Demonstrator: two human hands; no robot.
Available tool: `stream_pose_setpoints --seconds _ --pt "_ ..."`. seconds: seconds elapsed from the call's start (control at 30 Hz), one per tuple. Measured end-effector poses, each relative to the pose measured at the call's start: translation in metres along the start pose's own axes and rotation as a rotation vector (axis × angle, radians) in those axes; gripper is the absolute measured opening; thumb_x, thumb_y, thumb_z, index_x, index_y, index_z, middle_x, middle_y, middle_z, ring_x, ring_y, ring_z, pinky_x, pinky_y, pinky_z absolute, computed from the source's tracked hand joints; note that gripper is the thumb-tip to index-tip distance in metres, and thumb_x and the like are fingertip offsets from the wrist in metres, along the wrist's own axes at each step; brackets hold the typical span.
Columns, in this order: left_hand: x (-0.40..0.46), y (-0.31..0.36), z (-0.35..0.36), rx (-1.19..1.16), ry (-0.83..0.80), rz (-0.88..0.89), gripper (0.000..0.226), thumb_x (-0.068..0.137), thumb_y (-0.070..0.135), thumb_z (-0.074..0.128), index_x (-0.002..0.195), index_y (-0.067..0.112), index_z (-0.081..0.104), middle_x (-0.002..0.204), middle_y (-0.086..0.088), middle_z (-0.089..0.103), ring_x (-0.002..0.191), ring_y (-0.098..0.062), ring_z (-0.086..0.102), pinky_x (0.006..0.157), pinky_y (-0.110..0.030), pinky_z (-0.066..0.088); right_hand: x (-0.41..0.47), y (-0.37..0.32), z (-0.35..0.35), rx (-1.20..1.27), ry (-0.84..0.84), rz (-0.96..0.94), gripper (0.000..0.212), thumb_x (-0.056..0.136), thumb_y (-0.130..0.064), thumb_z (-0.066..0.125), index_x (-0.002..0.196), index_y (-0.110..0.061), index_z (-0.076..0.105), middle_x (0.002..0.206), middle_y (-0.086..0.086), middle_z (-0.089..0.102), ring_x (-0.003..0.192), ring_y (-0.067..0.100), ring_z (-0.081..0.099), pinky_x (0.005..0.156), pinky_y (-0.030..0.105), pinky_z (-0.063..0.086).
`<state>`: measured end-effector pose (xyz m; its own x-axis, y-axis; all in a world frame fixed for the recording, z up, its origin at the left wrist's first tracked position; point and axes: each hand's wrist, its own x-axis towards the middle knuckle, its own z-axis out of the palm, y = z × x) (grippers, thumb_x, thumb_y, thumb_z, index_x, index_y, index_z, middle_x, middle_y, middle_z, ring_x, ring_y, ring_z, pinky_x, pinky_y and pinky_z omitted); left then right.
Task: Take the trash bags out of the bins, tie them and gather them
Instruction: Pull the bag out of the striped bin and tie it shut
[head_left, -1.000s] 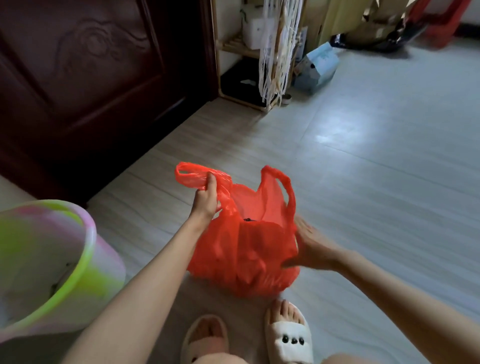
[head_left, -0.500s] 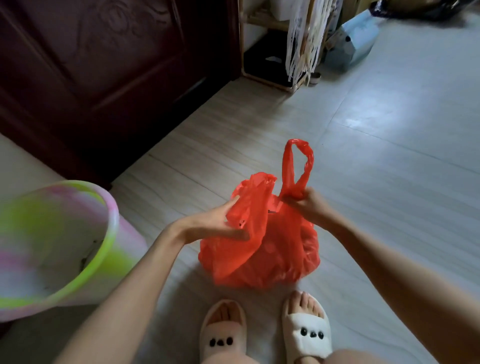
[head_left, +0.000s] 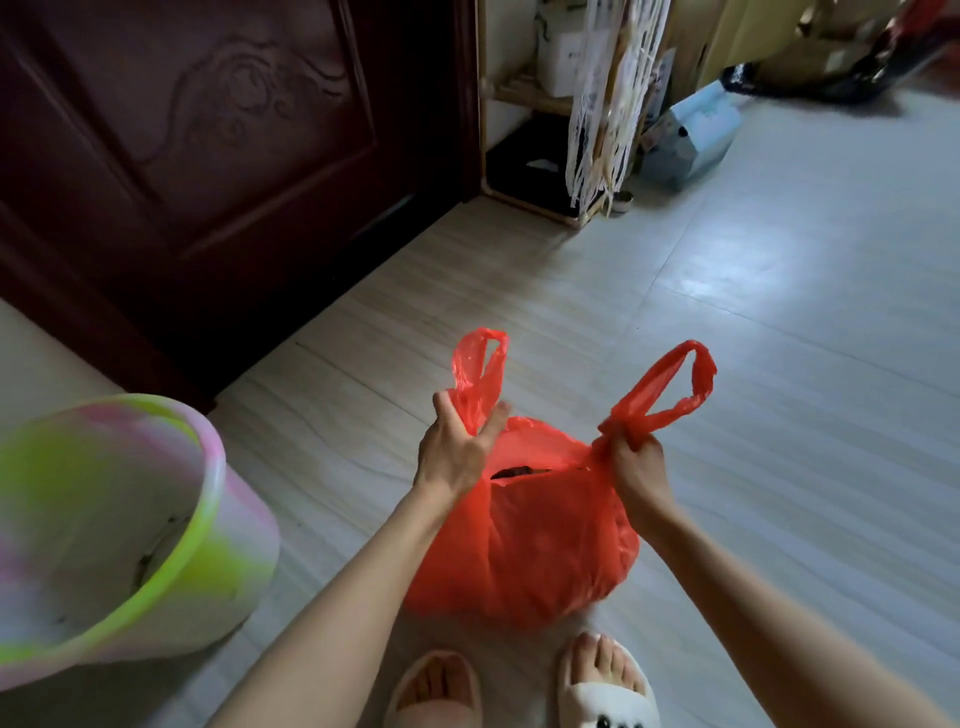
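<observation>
A full red trash bag (head_left: 540, 551) sits on the pale floor just in front of my slippered feet. My left hand (head_left: 454, 447) pinches the bag's left handle loop between thumb and fingers. The right handle loop is bunched in the grip of my right hand (head_left: 634, 462). Both loops stand up and apart, and the bag's mouth gapes a little between them, showing dark trash inside. A round bin (head_left: 208, 467) with a green and pink rim stands at the left, with no bag in it.
A dark wooden door (head_left: 208, 156) fills the upper left. Behind it stand a low wooden shelf (head_left: 524, 98) with hanging white cords and a pale blue box (head_left: 696, 135). Open floor stretches to the right.
Both hands have pulled the two handle loops apart and upward; half a second ago the handles were held close together above the bag. The view has shifted slightly.
</observation>
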<state>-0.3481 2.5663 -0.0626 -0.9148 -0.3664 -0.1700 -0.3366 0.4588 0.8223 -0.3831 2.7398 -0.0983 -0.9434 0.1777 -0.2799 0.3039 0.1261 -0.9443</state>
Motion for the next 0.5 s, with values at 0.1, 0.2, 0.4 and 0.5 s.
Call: stream_pose_setpoints --seconds 0.1,0.2,0.4,0.5 --pt "0.006 -0.016 0.002 -0.057 -0.196 0.029 0.106 0.065 0.039 0.079 0.142 0.013 0.011 0.148 -0.008 0.023 0.138 -0.019 0.026 0.111 -0.03 0.028 0.007 0.003 0.001 0.034 0.035 -0.011 0.027 0.096 -0.026 0.04 0.077 -0.012 0.052 0.058 0.0 0.038 0.045 0.008 0.037 0.037 0.015 0.027" --pt "0.007 -0.038 -0.005 0.034 -0.372 0.065 0.129 0.059 0.036 0.083 0.143 0.033 -0.014 0.153 -0.004 0.009 0.142 -0.014 0.01 0.114 -0.03 0.019 0.01 0.003 0.001 -0.015 -0.061 -0.175 0.022 0.091 -0.036 0.049 0.091 -0.014 0.046 0.08 0.0 0.046 0.075 0.011 0.043 0.065 0.023 0.037" --pt "0.023 -0.061 -0.01 0.384 -0.405 0.194 0.079 0.077 0.03 0.071 0.142 0.015 0.029 0.142 -0.007 0.041 0.135 -0.019 0.036 0.101 -0.022 0.033 0.011 0.025 -0.022 -0.254 -0.433 -0.3 0.044 0.056 -0.049 0.061 0.094 -0.031 0.046 0.092 -0.006 0.052 0.08 0.0 0.051 0.071 0.014 0.045" --pt "0.027 -0.062 -0.007 0.306 -0.251 0.251 0.023 0.088 0.018 0.053 0.107 0.009 0.063 0.096 -0.012 0.07 0.093 -0.022 0.064 0.072 -0.031 0.041 0.012 0.03 -0.03 -0.363 -0.501 -0.375 0.025 0.069 -0.036 0.064 0.091 -0.027 0.055 0.104 -0.001 0.053 0.082 -0.005 0.054 0.071 0.011 0.045"
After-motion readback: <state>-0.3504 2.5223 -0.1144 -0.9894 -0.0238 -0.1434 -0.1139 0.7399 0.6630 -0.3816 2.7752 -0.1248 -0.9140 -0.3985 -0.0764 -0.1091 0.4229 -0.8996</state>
